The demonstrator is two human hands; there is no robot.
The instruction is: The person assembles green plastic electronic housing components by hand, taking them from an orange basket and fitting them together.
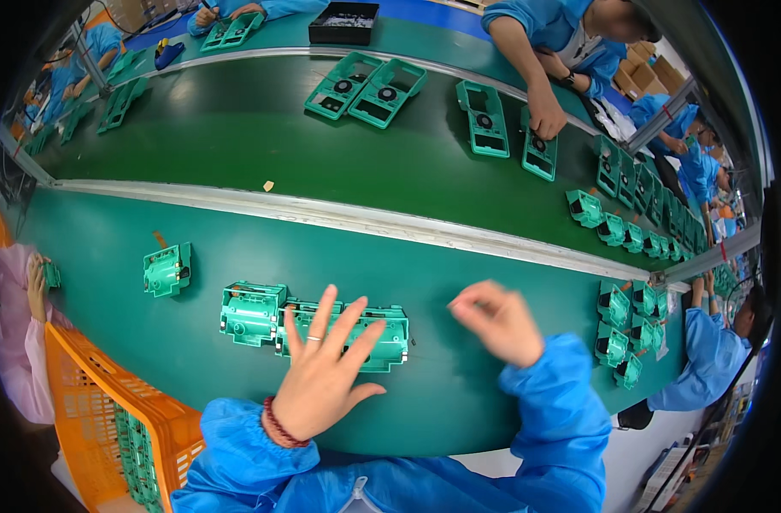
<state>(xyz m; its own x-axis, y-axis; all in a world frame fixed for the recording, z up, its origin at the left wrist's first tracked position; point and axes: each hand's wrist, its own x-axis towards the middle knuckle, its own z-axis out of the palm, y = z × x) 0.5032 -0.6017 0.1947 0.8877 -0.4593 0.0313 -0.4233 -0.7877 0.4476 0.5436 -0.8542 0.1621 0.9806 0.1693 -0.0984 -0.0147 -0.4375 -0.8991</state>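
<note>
My left hand (320, 380) is open, its fingers spread over a row of green plastic housings (394, 339) on the green table. It partly hides them, and I cannot tell whether the fingertips touch. The leftmost housing (250, 315) of the row shows beside the fingers. To the right, my right hand (502, 325) is raised over the table with thumb and forefinger pinched together. Whatever it may hold is too small or blurred to make out. Farther left stands a separate green housing (167, 270) with an orange-brown strip sticking up from it.
Beyond a metal rail (339, 220) runs a green belt (211, 128) carrying flat green panels (386, 92). A co-worker's hand (546, 111) touches one panel. Several housings (613, 304) stand at the right. An orange crate (108, 402) is at the lower left, near another person's hand (37, 286).
</note>
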